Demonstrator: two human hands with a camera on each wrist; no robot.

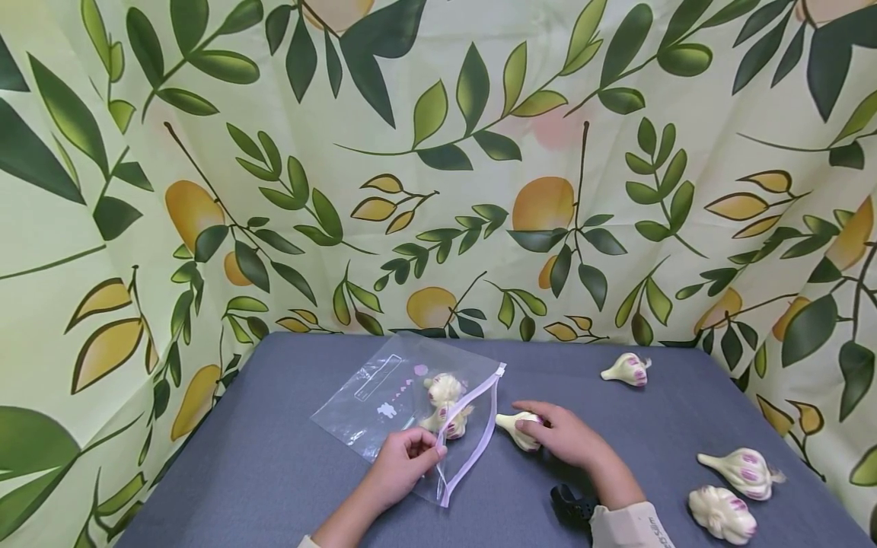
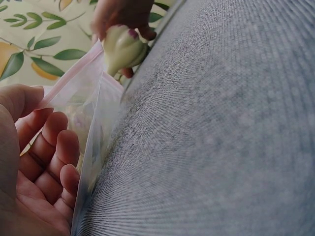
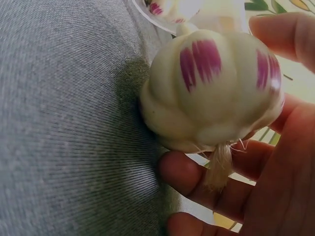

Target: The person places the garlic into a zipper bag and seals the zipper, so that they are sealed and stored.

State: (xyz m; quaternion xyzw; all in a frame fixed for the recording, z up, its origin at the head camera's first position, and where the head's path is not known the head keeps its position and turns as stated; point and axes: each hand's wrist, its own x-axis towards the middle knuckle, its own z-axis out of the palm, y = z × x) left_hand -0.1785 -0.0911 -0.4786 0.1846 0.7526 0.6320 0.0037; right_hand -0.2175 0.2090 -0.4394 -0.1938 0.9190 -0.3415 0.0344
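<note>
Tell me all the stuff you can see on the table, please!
garlic bulb in hand: 1, cream with purple streaks, held beside the bag's opening
garlic bulbs in bag: about 2, cream and purple, inside the bag
loose garlic bulbs: 3, cream and purple, on the table's right side
zip bag: 1, clear with pale zip, lying open
table: 1, grey cloth
backdrop: 1, leaf and fruit print
left hand: pinches the bag's edge
right hand: grips the bulb

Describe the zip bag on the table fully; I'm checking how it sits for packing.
The zip bag is clear plastic with a white label box, small pink prints and a pale purple zipper edge. It lies flat on the grey table, mouth open rightward. Two garlic bulbs lie inside. The left hand pinches its near edge.
</note>
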